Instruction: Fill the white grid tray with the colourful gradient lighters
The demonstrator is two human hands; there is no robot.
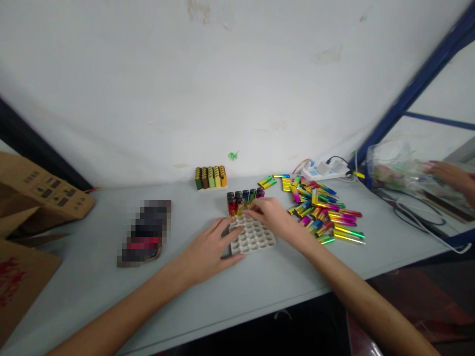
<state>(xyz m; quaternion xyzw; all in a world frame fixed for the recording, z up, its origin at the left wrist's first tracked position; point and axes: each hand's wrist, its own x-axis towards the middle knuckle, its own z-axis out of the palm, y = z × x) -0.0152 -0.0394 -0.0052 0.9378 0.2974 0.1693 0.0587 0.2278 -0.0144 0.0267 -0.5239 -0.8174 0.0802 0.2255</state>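
Observation:
A pale tray [253, 239] with rows of round-edged slots lies on the grey table. Upright coloured lighters [232, 203] fill its back rows, while the front slots show bare. My left hand [210, 249] rests at the tray's left side with fingers spread, fingertips touching its edge and top. Over the back right of the tray is my right hand [269, 213], its fingers bent together beside the standing lighters; whatever they pinch is too small to make out. A loose pile of shiny multicoloured lighters [322, 210] lies right of my right hand.
Against the wall stands a block of lighters [211, 178]. A power strip [326, 169] with cables sits at the back right. Cardboard boxes [44, 185] and a pixelated dark object [146, 232] are at the left. Another person's hand [451, 175] is at far right, near clear plastic bags [393, 160].

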